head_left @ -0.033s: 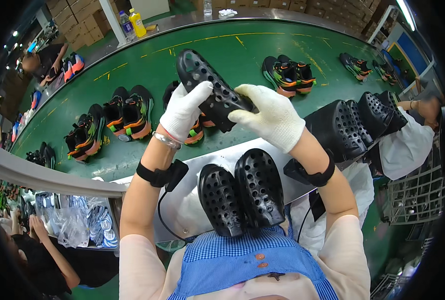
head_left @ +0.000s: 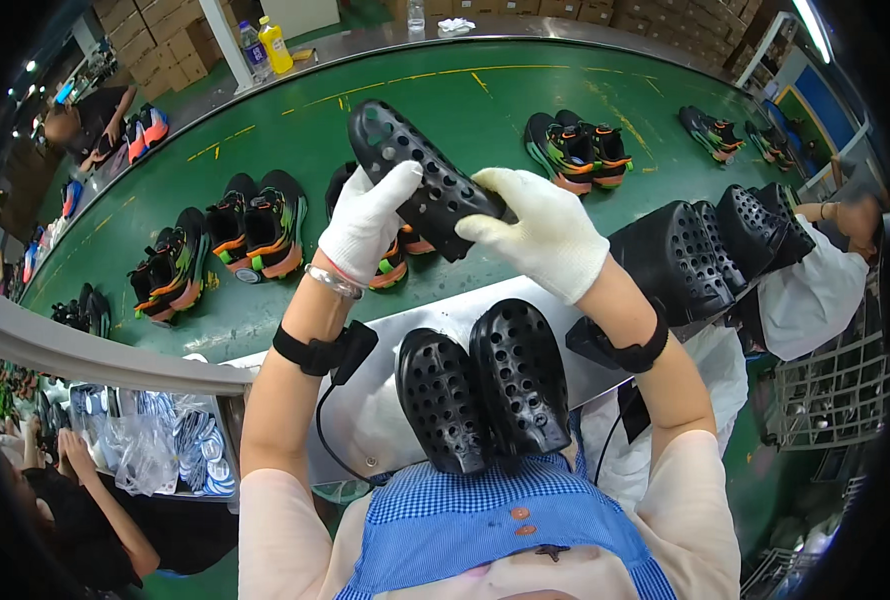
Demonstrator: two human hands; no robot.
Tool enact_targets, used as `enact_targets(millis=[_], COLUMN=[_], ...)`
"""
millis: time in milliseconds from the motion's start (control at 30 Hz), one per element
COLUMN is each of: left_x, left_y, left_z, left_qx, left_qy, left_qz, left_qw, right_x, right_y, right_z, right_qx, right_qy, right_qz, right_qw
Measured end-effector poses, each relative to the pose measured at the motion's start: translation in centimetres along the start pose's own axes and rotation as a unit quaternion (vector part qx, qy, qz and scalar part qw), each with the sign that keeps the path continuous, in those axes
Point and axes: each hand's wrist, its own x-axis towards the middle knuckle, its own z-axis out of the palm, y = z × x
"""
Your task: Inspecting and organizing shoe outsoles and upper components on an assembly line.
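Note:
Above the green bench, my white-gloved left hand point(head_left: 373, 222) and white-gloved right hand point(head_left: 543, 228) grip a black shoe last point(head_left: 415, 160) with round holes through it. Its rounded toe points up and to the left. My left thumb lies across its near side, while my right thumb and fingers pinch the heel end. Two similar perforated black lasts, a left one point(head_left: 443, 400) and a right one point(head_left: 520, 375), lie side by side on the metal ledge point(head_left: 350, 430) close to my apron. A dark sports shoe point(head_left: 390, 268) is partly hidden behind my left hand.
Pairs of black and orange sports shoes point(head_left: 265, 225) stand along the green bench point(head_left: 445, 85), with another pair point(head_left: 577, 150) farther right. More black lasts point(head_left: 680, 260) sit at right beside a co-worker's arm point(head_left: 850, 225). Bottles point(head_left: 275, 45) stand at the back. Another person's hands point(head_left: 75, 455) show at lower left.
The held last has shifted very slightly to the left, with both hands still on it. Everything else looks the same.

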Motion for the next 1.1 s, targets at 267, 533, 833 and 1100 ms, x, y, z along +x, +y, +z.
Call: enact_targets(millis=[267, 533, 833, 1100], left_x=[2.1, 2.7, 0.1, 0.2], left_y=[-1.6, -8.0, -9.2, -9.3], left_z=[-2.0, -3.8, -2.9, -4.1], left_qx=[-0.047, 0.748, 0.713, 0.707], left_qy=[-0.065, -0.011, -0.056, -0.063], left_qz=[0.004, -0.042, -0.074, -0.043], left_qw=[0.997, 0.663, 0.695, 0.703], right_x=[1.1, 1.4, 4.8, 10.6], right_y=[0.3, 3.7, 5.3, 4.9], right_z=[0.3, 0.5, -0.7, 3.4], right_qx=[-0.100, -0.200, -0.081, -0.168], right_qy=[0.020, -0.077, -0.298, -0.348], right_qz=[0.013, 0.085, 0.112, 0.114], right_qw=[0.995, 0.973, 0.944, 0.915])
